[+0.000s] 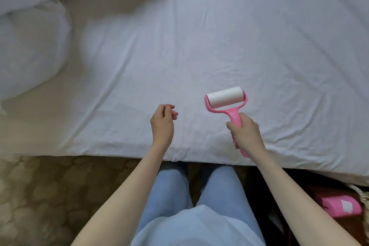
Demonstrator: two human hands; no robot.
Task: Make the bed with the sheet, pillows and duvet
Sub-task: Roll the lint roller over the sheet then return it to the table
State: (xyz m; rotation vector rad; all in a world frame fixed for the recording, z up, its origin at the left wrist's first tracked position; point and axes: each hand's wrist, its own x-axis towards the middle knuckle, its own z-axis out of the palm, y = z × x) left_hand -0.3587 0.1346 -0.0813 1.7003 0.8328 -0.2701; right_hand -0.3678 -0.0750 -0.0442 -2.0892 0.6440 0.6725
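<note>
Standing at the bed edge, lint roller in the right hand [246,133], left hand [162,124] free.

Right grip curled tight round the pink handle of the lint roller [227,104], white roll tilted up and away, held over the white sheet [219,36] near the bed's near edge. Left grip loose, fingers lightly curled, holding nothing, hovering over the sheet just left of the roller. Sheet spread across the mattress, faintly creased, running to the near edge; bare beige mattress [95,12] showing at the left where the sheet stops. White duvet [30,16] bunched in a heap at the far left of the bed. Patterned carpet [30,195] below the bed edge. Pink object [339,206] lying on the floor at lower right, too blurred to identify.
</note>
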